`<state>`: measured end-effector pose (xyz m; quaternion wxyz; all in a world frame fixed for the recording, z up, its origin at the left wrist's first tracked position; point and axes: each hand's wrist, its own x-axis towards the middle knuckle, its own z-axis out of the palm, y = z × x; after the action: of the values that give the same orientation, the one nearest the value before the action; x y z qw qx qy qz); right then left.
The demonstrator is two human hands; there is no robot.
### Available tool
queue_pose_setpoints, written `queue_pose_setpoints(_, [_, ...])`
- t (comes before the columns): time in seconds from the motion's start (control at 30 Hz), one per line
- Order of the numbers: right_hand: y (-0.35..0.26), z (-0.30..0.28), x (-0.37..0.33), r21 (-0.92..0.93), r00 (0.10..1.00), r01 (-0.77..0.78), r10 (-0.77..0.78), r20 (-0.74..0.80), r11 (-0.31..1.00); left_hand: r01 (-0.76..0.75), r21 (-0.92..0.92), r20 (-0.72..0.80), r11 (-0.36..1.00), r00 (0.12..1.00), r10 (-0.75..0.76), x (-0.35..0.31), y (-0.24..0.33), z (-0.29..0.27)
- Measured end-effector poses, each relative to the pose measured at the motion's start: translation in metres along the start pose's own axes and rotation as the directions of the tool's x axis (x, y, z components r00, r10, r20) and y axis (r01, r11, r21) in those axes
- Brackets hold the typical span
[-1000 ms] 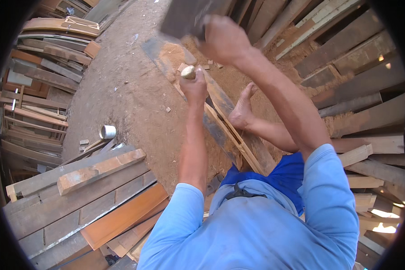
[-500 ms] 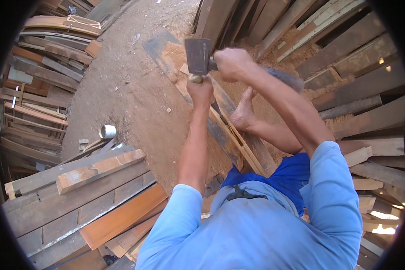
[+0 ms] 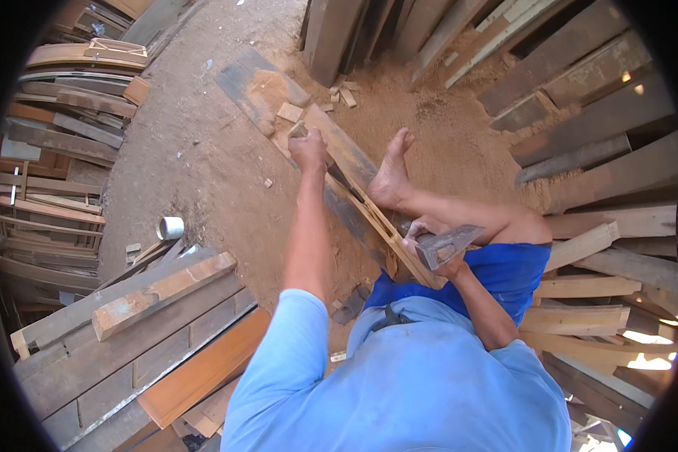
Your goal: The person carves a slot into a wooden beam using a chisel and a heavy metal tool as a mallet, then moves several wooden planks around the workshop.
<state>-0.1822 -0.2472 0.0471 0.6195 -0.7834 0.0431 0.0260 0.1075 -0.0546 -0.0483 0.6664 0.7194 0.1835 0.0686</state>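
My left hand [image 3: 309, 151] is closed around the handle of a chisel [image 3: 297, 129], whose pale butt shows above the fist. Its dark lower part points at a narrow light wooden piece [image 3: 418, 267] with a long groove, running toward my lap. My right hand [image 3: 453, 269] has a heavy hatchet-like tool [image 3: 448, 244] in its grip, held low beside the grooved piece near my thigh. The tool's dark, flat-sided part faces up; its exact kind is hard to make out. Below the grooved piece lies a wide grey plank [image 3: 241, 79], dusted with sawdust.
My bare foot [image 3: 390, 181] rests beside the grooved piece. Small wood offcuts [image 3: 290, 112] lie by the plank's far end. Stacked boards [image 3: 158, 339] stand at left, leaning boards [image 3: 580, 83] at right. A white cup [image 3: 171, 227] lies on the dirt floor.
My right hand has come down from above the chisel toward my lap, bringing the hatchet-like tool along. The left hand stays closed on the chisel. The view has shifted slightly.
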Motion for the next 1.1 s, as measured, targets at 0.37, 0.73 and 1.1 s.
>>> queue_pose_setpoints(0.37, [0.004,-0.006,-0.005,-0.016,0.978,0.208,-0.208,0.013,0.978,-0.018,0.38,-0.108,0.925,0.992,0.064,0.008,-0.072,-0.004])
queue_pose_setpoints(0.73, [0.01,-0.013,-0.003,0.145,0.998,0.064,-0.066,0.01,0.987,0.063,-0.271,0.379,0.961,0.924,0.046,-0.084,0.098,-0.027])
queue_pose_setpoints(1.1, [0.008,-0.016,0.004,-0.019,0.999,-0.053,0.053,0.006,0.998,-0.217,-0.24,0.376,0.946,0.878,0.297,-0.092,0.183,-0.075])
